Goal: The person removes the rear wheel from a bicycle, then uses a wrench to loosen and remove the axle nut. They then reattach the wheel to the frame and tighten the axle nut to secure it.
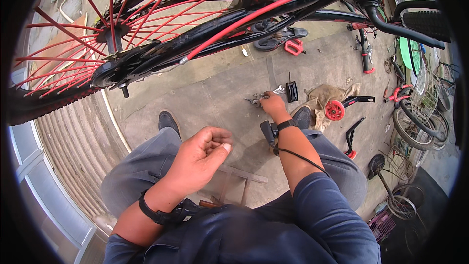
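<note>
My right hand (274, 106) is down at the floor, its fingers closed at a small cluster of metal wrenches (255, 100); the fingertips are partly hidden. The open end of one wrench (279, 90) shows beyond the hand. Right beside it lies a black folding tool set (292, 92) with one thin blade sticking out. My left hand (202, 156) hovers over my lap, fingers loosely curled and the thumb apart, with nothing visible in it. Across the top stretches a bicycle with a black frame (273, 17), a red cable housing (234, 27) and a red-spoked wheel (63, 58).
A brown rag (325, 95) lies by my right shoe, with a training wheel (335, 110) and a second bracket (351, 137) nearby. Beyond are a black saddle (268, 41) and a red pedal (294, 47). Bicycle parts (415, 122) crowd the right edge. Corrugated sheet (73, 137) is at left.
</note>
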The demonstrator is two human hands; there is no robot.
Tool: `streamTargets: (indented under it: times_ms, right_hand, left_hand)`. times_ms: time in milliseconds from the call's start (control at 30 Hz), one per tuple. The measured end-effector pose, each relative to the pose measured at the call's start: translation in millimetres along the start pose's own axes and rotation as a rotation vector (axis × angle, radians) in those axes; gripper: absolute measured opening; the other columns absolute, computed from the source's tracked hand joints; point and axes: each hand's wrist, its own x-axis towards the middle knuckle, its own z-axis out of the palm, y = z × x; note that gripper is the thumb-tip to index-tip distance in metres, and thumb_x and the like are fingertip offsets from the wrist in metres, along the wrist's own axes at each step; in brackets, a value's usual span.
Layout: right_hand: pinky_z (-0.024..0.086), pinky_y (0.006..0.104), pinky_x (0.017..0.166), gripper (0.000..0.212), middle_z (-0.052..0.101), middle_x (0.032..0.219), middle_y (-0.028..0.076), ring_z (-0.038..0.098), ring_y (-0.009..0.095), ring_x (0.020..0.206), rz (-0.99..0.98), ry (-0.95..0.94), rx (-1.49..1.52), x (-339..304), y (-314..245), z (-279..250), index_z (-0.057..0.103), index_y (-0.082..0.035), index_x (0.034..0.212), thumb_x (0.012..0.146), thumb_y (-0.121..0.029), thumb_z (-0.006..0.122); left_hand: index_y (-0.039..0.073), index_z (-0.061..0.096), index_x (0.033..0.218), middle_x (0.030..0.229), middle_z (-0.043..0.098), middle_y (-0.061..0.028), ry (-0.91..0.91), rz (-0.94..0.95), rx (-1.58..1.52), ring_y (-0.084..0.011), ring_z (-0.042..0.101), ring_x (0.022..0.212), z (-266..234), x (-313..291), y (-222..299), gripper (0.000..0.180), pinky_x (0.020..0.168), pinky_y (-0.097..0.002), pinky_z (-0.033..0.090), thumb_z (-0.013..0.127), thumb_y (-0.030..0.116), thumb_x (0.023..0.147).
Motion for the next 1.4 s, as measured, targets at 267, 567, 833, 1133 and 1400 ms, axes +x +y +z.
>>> streamTargets:
  times_ms: [267,567,833,1133,1400]
  right_hand:
    - [0.051,0.0327,0.056,0.032,0.070,0.090,0.010,0.062,0.017,0.067,-0.032,-0.047,0.564,45,38,47,0.068,0.001,0.117,0.089,-0.015,0.064]
    - [0.050,0.0439,0.092,0.038,0.069,0.110,0.022,0.065,0.038,0.105,-0.218,0.093,0.364,8,-7,7,0.069,0.002,0.112,0.091,-0.027,0.058]
    - [0.047,0.0253,0.069,0.023,0.071,0.092,0.004,0.066,0.013,0.080,-0.248,-0.227,1.154,-66,-128,-70,0.070,-0.001,0.108,0.092,-0.016,0.065]
    - [0.048,0.0250,0.068,0.015,0.069,0.092,0.003,0.065,0.013,0.078,-0.286,-0.809,1.306,-192,-205,-132,0.068,-0.004,0.105,0.094,-0.013,0.063]
    - [0.050,0.0263,0.072,0.036,0.071,0.103,0.010,0.069,0.016,0.090,-0.530,-0.674,0.908,-255,-188,-189,0.062,0.000,0.123,0.095,-0.021,0.066]
  left_hand:
    - [-0.002,0.054,0.120,0.107,0.065,-0.0083,-0.010,-0.029,0.063,-0.0144,0.064,0.101,-5,-2,1,0.024,0.087,-0.0284,0.051,0.056,0.007,0.098]
    - [-0.001,0.057,0.119,0.106,0.065,-0.0065,0.025,0.021,0.124,-0.0114,0.062,0.095,-9,-7,-4,0.027,0.080,-0.0266,0.051,0.061,0.013,0.097]
    - [-0.002,0.056,0.123,0.115,0.062,-0.0152,0.270,0.172,0.512,-0.0232,0.064,0.099,-23,-11,-14,0.038,0.086,-0.0344,0.052,0.066,0.009,0.089]
    - [0.002,0.059,0.121,0.122,0.060,-0.0146,0.518,0.668,0.615,-0.0315,0.062,0.108,-44,-29,-4,0.034,0.091,-0.0375,0.051,0.064,0.002,0.087]
    - [0.005,0.062,0.111,0.107,0.067,-0.0115,0.386,0.610,0.104,-0.0294,0.067,0.094,-53,-39,4,0.018,0.078,-0.0364,0.054,0.061,0.011,0.094]
